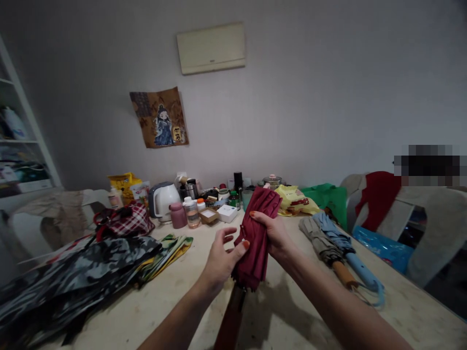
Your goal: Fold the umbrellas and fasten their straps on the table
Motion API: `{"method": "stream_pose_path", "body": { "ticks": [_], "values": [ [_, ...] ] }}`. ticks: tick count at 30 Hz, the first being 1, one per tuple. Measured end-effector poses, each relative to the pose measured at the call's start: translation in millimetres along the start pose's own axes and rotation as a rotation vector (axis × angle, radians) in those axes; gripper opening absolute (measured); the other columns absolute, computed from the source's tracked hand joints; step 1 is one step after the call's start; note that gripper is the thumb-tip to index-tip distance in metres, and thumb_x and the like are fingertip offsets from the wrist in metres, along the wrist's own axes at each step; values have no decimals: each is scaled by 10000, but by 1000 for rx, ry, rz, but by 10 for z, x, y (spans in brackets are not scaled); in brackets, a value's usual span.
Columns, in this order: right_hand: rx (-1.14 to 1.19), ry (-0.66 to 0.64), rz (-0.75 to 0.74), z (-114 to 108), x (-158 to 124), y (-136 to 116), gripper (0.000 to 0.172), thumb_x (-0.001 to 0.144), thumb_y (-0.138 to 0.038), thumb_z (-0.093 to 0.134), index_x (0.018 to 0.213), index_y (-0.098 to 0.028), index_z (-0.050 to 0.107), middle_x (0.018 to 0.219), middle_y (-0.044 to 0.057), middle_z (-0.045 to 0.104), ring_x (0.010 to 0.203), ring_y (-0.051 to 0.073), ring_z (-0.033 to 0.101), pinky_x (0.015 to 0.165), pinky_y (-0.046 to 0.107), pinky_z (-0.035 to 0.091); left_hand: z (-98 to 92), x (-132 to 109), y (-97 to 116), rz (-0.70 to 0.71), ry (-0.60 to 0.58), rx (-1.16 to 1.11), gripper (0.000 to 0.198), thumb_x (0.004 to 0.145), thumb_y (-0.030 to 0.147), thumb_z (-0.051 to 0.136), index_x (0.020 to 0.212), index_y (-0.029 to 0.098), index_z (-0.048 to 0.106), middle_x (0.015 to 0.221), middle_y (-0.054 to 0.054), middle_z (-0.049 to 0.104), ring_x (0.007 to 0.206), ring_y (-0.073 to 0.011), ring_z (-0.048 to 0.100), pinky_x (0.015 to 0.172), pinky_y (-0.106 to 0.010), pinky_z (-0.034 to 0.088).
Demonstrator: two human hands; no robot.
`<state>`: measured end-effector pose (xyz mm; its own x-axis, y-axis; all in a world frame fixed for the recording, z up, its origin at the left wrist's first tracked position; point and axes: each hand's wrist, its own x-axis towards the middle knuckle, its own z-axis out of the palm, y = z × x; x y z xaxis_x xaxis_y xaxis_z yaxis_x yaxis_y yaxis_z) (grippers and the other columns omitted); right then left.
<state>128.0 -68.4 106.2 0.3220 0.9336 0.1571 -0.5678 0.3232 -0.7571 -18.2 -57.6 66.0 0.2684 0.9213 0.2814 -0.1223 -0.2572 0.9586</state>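
A folded maroon umbrella (257, 243) stands tilted in front of me, its canopy gathered in pleats and its brown handle (229, 318) running down toward the bottom edge. My right hand (273, 234) is wrapped round the canopy from the right, thumb across its front. On the other side, my left hand (221, 255) presses its thumb against the lower canopy, beside a small shiny spot; its other fingers are curled at the canopy's left edge. Whether they pinch a strap I cannot tell. To the right lie a folded grey umbrella (321, 240) and a light blue one (339, 240).
A camouflage umbrella (109, 262) spreads over the table's left side, near a plaid bag (127, 221). Along the back stand a kettle (164, 199), a pink jar (177, 216), several bottles, a white box (227, 213) and a yellow bag (297, 200). Chairs flank the table; a person sits at right.
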Motion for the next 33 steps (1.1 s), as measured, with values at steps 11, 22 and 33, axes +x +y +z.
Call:
{"method": "stream_pose_path", "body": {
  "ticks": [11, 22, 33],
  "values": [
    [56, -15, 123, 49, -51, 3, 386, 493, -159, 780, 840, -141, 614, 673, 16, 680, 513, 141, 590, 506, 275, 544, -203, -203, -144, -236, -487, -282, 696, 630, 745, 666, 911, 109, 681, 775, -73, 654, 730, -160, 573, 712, -268, 452],
    [-96, -107, -64, 43, -131, 63, 383, 543, -225, 823, 831, -154, 581, 682, -21, 635, 553, 114, 548, 515, 233, 489, 30, -29, -77, -213, -655, -478, 742, 464, 472, 907, 1047, 77, 674, 863, -164, 717, 744, -242, 689, 663, -313, 547],
    [-52, -215, -16, 78, -203, 30, 384, 532, -243, 806, 802, -148, 549, 634, -37, 567, 495, 82, 475, 454, 217, 448, 49, -94, -318, -398, -700, -646, 464, 465, 258, 896, 834, 52, 703, 703, -87, 690, 552, -157, 647, 531, -231, 518]
  ]
}}
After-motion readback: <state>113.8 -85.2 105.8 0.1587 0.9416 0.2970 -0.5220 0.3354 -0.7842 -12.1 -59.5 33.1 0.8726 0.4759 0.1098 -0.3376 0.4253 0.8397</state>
